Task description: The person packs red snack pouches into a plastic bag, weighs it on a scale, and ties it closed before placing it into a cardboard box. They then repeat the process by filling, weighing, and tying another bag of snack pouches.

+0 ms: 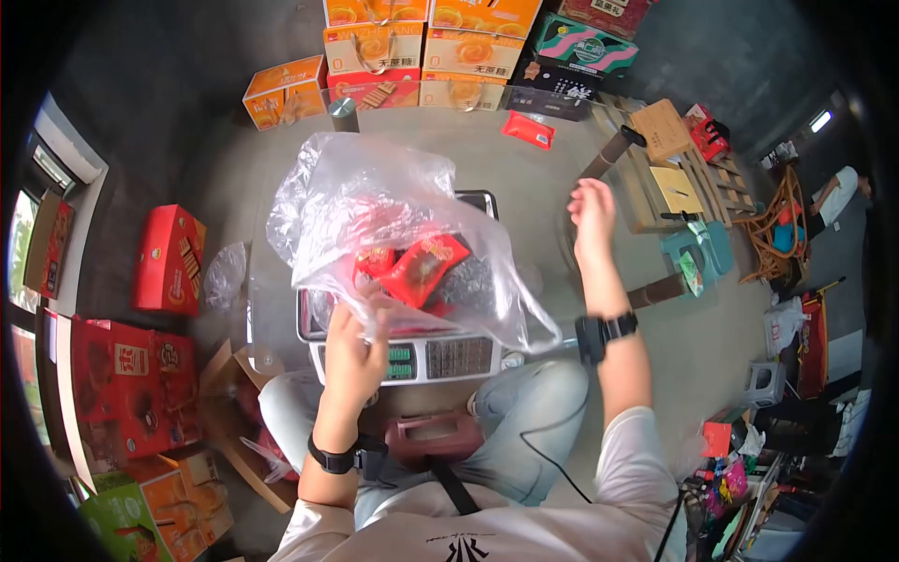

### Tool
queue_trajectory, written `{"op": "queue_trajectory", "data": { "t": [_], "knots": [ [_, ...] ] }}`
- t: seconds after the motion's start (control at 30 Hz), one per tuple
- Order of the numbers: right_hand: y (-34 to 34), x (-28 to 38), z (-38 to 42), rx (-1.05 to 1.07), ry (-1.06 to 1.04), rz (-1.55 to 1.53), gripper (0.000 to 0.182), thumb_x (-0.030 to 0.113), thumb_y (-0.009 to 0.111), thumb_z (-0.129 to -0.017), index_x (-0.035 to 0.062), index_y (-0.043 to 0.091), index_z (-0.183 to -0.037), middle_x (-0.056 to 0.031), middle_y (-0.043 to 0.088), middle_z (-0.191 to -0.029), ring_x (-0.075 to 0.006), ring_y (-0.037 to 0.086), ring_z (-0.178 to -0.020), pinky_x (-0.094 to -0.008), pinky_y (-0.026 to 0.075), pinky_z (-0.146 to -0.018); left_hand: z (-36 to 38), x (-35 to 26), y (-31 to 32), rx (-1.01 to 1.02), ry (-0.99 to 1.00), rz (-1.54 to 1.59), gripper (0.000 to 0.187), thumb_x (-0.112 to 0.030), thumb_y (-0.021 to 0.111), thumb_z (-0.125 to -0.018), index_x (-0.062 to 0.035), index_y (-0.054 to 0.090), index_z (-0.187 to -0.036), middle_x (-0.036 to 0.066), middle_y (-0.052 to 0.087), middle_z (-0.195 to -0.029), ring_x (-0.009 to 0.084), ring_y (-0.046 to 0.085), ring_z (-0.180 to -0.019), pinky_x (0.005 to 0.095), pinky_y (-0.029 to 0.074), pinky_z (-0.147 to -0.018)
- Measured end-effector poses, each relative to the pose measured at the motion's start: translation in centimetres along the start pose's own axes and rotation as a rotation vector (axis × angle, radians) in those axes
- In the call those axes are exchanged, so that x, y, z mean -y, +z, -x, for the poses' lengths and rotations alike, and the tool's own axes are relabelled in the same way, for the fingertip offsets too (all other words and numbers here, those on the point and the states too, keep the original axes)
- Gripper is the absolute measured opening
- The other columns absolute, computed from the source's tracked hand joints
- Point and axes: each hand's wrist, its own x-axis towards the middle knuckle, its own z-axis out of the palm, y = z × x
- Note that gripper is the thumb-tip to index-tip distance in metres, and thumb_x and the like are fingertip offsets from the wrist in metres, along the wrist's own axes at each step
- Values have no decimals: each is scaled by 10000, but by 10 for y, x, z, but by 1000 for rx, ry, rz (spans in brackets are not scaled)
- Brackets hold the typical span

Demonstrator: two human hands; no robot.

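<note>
A clear plastic bag (365, 178) lies spread over a digital scale (459, 360) on a glass table. Inside it are red packets (423, 270), seen partly through the film. At the bag's near left edge, my left hand (354, 347) is closed on the plastic, its fingertips partly hidden. My right hand (592, 217) is raised to the right of the bag, apart from it, with fingers curled in and nothing visible in them. Farther back on the table lies a single red packet (528, 130).
Orange gift boxes (473, 51) are stacked beyond the table. Red cartons (136, 384) and a tall red box (169, 259) stand at left. An open cardboard box (229, 403) sits by my left knee. Wooden pallets (721, 178) and a teal stool (698, 253) are at right.
</note>
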Motion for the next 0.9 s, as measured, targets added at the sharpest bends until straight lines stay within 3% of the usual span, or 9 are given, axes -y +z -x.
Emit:
{"op": "queue_trajectory", "data": {
  "t": [0.07, 0.13, 0.2, 0.3, 0.4, 0.5, 0.57, 0.63, 0.9],
  "knots": [
    [-8, -90, -80, 79, -222, 431, 246, 156, 595, -848, 35, 539, -1055, -75, 593, -907, -165, 583, -788, -284, 486, -676, -15, 4, 11, 103, 169, -219, 232, -24, 607, -787, -13, 630, -1018, 215, 577, -1124, 411, 533, -976, 462, 423, -877],
    [-12, -125, -118, 117, -220, 717, 308, 159, 609, -834, 35, 524, -1102, -112, 597, -998, -216, 601, -890, -339, 506, -747, -21, 13, 22, 185, 126, -317, 245, -50, 641, -733, -25, 644, -977, 212, 584, -1069, 402, 540, -957, 462, 421, -876],
    [-17, -144, -146, 161, -386, 1251, 554, 214, 634, -807, 96, 410, -1299, -152, 474, -1282, -321, 528, -1111, -428, 466, -889, -24, 20, 29, 243, 94, -352, 262, -61, 653, -703, -31, 648, -963, 209, 590, -1038, 402, 541, -953, 465, 418, -877],
    [-2, -162, -174, 123, -183, 1427, 715, 207, 641, -791, 142, 278, -1404, -148, 289, -1444, -339, 395, -1265, -442, 400, -993, -25, 34, 28, 404, 2, -449, 288, -81, 647, -659, -56, 660, -945, 180, 613, -908, 380, 571, -884, 459, 441, -836],
    [27, -144, -208, 152, -233, 1501, 782, 212, 647, -778, 160, 228, -1437, -133, 249, -1471, -323, 355, -1305, -431, 363, -1042, -28, 41, 27, 504, 29, -437, 259, -102, 636, -662, -106, 690, -916, 139, 654, -834, 326, 620, -782, 455, 486, -722],
    [39, -156, -260, 207, -406, 1410, 811, 209, 659, -765, 176, 218, -1444, -118, 257, -1474, -316, 345, -1312, -427, 357, -1049, -39, 25, 25, 465, 40, -341, 323, -64, 612, -701, -58, 657, -1020, 186, 626, -984, 382, 588, -898, 462, 461, -779],
    [48, -169, -278, 283, -420, 1482, 799, 250, 641, -782, 184, 213, -1454, -108, 314, -1453, -303, 352, -1305, -419, 347, -1057, -43, 25, 28, 433, 14, -352, 316, -157, 631, -721, -143, 679, -1033, 99, 668, -913, 323, 627, -850, 454, 483, -772],
    [60, -162, -267, 263, -205, 1552, 711, 307, 625, -800, 180, 303, -1420, -98, 425, -1366, -308, 406, -1247, -421, 370, -1025, -48, 15, 28, 354, 61, -470, 356, -200, 620, -758, -149, 644, -1109, 107, 667, -933, 330, 627, -868, 457, 478, -800],
    [42, -159, -187, 208, -400, 1603, 513, 355, 658, -769, 135, 500, -1204, -109, 537, -1145, -327, 499, -1086, -465, 444, -883, -9, 27, 27, 580, -39, -396, 450, -107, 629, -704, -105, 620, -1154, 163, 580, -1078, 332, 562, -990, 458, 443, -861]
  ]
}}
